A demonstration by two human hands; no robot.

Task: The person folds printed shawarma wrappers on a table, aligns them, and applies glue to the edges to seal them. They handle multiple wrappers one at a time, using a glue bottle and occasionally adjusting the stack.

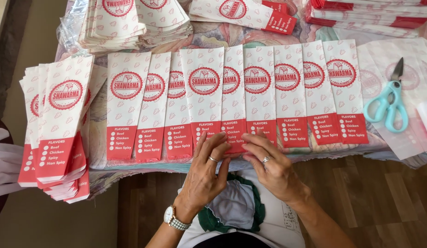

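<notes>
- Head view: your left hand (205,171) and right hand (268,163) meet at the near edge of the desk (314,32), fingertips resting on the red bottom ends of the paper bags in the middle of the row (231,96).
- Your left grip is loose and open, fingers spread and slightly curled, a ring on one finger and a wristwatch (175,219) on the wrist; it clasps nothing.
- Your right grip is open too, fingers stretched toward the left hand and lying across a bag's red end; whether a fingertip pinches an edge there, you cannot tell.
- The row holds narrow white-and-red bags laid side by side, each overlapping its neighbour, round red emblems up and red ends toward you.
- To your left, a fanned stack of the same bags (57,124) hangs over the desk edge.
- At the far side lie more bundles, one wrapped in clear plastic (112,23).
- To your right, turquoise-handled scissors (389,103) lie closed on pale sheets, well apart from both hands.
- Below the hands, your lap shows white and green cloth (231,206) above a wooden floor (383,202).
</notes>
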